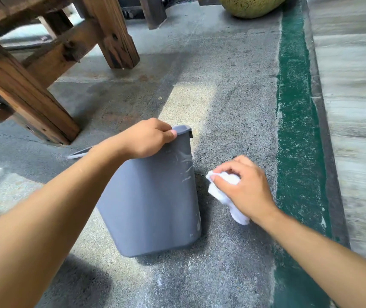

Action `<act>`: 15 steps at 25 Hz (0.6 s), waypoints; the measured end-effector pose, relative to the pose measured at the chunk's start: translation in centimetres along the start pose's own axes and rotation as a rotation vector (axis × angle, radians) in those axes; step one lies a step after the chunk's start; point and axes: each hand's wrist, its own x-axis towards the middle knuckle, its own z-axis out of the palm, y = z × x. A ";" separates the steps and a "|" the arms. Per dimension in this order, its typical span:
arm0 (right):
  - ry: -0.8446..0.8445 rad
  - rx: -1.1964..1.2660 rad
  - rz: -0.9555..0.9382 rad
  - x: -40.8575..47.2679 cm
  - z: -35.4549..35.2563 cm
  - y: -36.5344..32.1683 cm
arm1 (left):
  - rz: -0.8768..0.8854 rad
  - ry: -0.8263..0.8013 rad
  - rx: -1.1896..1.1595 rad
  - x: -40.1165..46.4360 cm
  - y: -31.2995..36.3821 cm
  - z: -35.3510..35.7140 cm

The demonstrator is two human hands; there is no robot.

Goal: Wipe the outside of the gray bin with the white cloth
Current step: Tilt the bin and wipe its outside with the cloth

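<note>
The gray bin point(153, 201) stands on the concrete floor in the middle of the view, tilted slightly, with pale scuff marks near its upper right side. My left hand point(148, 138) grips the bin's top rim, fingers curled over the edge. My right hand point(244, 187) holds the bunched white cloth point(224, 190) just to the right of the bin, a short gap away from its side. The cloth's tail hangs down below the hand. The bin's inside is hidden from here.
Heavy wooden table legs point(35, 101) stand at the left and behind the bin. A green painted strip point(297, 130) and a raised grey ledge point(355, 107) run along the right. A large yellowish round object point(250, 5) lies at the far top.
</note>
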 end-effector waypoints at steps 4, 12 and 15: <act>0.117 0.046 -0.288 2.5 0.4 -4.6 | 0.004 -0.021 -0.227 0.2 0.2 0.0; 0.218 -0.236 -0.483 4.5 1.6 -8.4 | 0.062 -0.022 -0.694 0.3 2.9 0.4; 0.198 -0.322 -0.464 4.1 1.0 -7.7 | 0.049 -0.030 -0.749 0.5 3.4 0.9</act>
